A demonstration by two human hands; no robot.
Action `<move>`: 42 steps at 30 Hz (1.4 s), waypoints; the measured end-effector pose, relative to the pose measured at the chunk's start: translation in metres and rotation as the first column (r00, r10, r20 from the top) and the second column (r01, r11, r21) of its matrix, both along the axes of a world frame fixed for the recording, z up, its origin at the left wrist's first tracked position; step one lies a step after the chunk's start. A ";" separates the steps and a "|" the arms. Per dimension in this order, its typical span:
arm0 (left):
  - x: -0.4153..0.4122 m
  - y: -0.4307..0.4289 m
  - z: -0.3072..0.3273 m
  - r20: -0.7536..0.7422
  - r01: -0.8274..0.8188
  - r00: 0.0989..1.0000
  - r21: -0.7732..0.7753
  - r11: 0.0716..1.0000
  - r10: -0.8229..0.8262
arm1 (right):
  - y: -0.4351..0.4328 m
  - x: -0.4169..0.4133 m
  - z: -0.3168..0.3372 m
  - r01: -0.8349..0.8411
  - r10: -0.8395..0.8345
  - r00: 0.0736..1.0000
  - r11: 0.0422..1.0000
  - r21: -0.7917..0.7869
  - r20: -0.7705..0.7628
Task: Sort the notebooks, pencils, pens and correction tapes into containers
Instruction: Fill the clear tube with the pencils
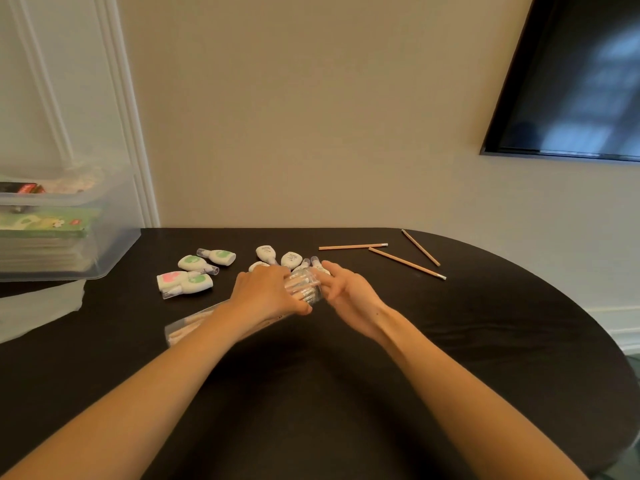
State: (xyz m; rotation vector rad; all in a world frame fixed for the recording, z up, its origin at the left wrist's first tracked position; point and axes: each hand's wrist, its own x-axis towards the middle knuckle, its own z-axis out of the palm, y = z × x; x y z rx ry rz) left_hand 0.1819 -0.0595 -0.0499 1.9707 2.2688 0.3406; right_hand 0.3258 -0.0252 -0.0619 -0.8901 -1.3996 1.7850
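- I have three loose pencils [407, 263] lying to the right of the hands and further back, near the far edge of the counter [346, 393]. The right hand [346, 292] is clearly the nearer one.
- Two of them run roughly left to right. The third slants away towards the back, crossing close to the tips of the others, so I judge each needs its own pinch across the shaft.
- They are thin, wood-coloured sticks with pale ends, lying flat and apart from everything else.
- The clear case [306, 287] lies on its side between the hands, its long axis running from near left to far right. Wood-coloured sticks show inside it.
- The left hand [266, 289] curls over the case near its far end and holds it down.
- The right hand holds nothing; its fingers are loosely straight at the mouth of the case. I cannot tell whether they touch it.
- White tapes [194, 263] lie scattered left of the hands and just behind them.
- Notebooks [45, 225] sit stacked in the bin [114, 237] at far left.
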 end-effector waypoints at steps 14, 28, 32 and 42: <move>0.060 0.084 -0.005 0.006 0.085 0.996 -0.048 0.995 -0.084 | 0.098 0.069 -0.018 0.315 -0.334 0.927 0.940 0.130 0.171; 0.073 0.179 -0.005 0.067 0.055 0.997 -0.066 0.996 -0.050 | 0.228 0.117 -0.039 -0.201 -0.500 0.080 0.839 0.505 0.862; 0.074 0.197 -0.005 0.071 0.063 0.996 -0.039 0.997 -0.060 | 0.246 0.114 -0.034 -0.068 -0.633 0.165 0.758 0.649 0.757; 0.069 0.219 -0.006 0.082 0.067 0.995 -0.029 0.997 -0.064 | 0.279 0.140 -0.040 0.243 -0.535 0.115 0.832 0.499 0.837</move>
